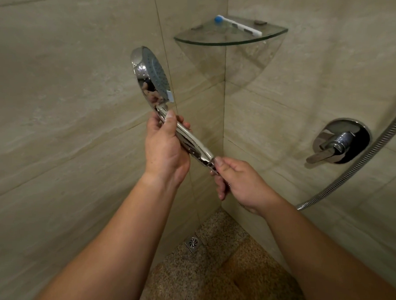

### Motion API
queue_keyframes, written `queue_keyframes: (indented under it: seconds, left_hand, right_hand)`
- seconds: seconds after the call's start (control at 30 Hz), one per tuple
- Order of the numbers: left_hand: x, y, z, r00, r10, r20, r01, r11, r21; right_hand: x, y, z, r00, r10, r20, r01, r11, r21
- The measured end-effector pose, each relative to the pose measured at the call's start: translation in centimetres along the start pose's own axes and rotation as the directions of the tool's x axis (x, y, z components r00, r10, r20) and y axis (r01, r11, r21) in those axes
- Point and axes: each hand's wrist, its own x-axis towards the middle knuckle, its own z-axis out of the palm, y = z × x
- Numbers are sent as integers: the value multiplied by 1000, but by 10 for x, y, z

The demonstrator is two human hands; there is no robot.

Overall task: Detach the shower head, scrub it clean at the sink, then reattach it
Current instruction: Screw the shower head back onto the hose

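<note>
The chrome shower head (150, 74) slants through mid-frame, its spray face up at 11 o'clock. The left hand (167, 146) grips the handle just under the head; the right hand (234, 179) pinches the hose (361, 158) nut at the handle's lower end (around 4 o'clock). A glass corner shelf (230, 40) with a toothbrush (239, 25) sits at 1 o'clock, and the mixer valve (339, 141) at 3.

Soft, even, rather dim warm light fills the view, with no hard shadows. Bright glints sit on the chrome shower head (148, 76), whose back mirrors its surroundings. Right of it, the wall tap (339, 141) shows glare too. Wide-angle bending curves the tile lines towards the edges. Focus is slightly soft throughout, and grainier on the floor (220, 277) below the shower head.
</note>
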Motion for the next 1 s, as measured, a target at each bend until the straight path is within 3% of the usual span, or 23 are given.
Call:
queue_keyframes:
  seconds: [0.1,0.17,0.27,0.37,0.4,0.5,0.57,0.7,0.83,1.0]
  left_hand:
    - [0,-2,1,999,-45,5,45,999,-6]
    - [2,-4,-1,998,-66,-10,67,997,37]
    - [5,-12,-7,996,-88,-27,92,977,194]
    - [3,-25,-11,993,-118,-27,121,960,254]
    - [0,-29,-10,991,-128,-29,131,960,248]
    - [-6,-40,0,989,-142,-32,145,972,183]
    - [-7,-40,9,990,-140,-29,142,986,88]
    - [-2,-32,18,989,-147,-17,147,989,-13]
    - [7,-28,13,989,-144,-28,142,989,-49]
    - [4,-25,7,985,-171,-2,171,985,-16]
  right_hand:
    - [-1,0,-3,997,56,47,-57,998,38]
    - [1,4,-11,995,104,-5,-104,992,-76]
    - [1,16,-31,965,76,-249,-146,951,-273]
    - [-1,22,-56,896,65,-440,-151,975,-165]
    - [-3,22,-61,901,48,-432,-151,966,-209]
    - [-13,14,-50,978,87,-189,-165,876,-452]
    - [-17,15,-35,985,123,-117,-168,819,-548]
    - [-17,18,-28,964,6,-265,-159,813,-560]
    - [-18,14,-30,934,-152,-323,-10,894,-449]
    - [-11,16,-26,901,-324,-290,95,797,-596]
